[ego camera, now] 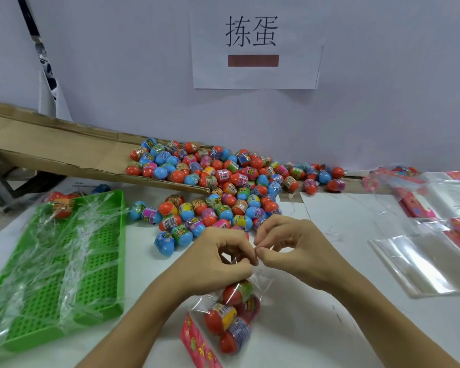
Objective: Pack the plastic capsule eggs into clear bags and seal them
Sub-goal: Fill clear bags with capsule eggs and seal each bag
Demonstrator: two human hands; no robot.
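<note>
My left hand point(218, 257) and right hand point(287, 245) pinch the neck of a clear bag point(231, 314) holding about 4 capsule eggs, sealing not yet finished, with the egg pile point(223, 187) on the desk point(343, 328) still unpacked.

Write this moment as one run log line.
step: sealing | left hand: pinches bag neck | right hand: pinches bag neck | filled clear bag: on table
</note>
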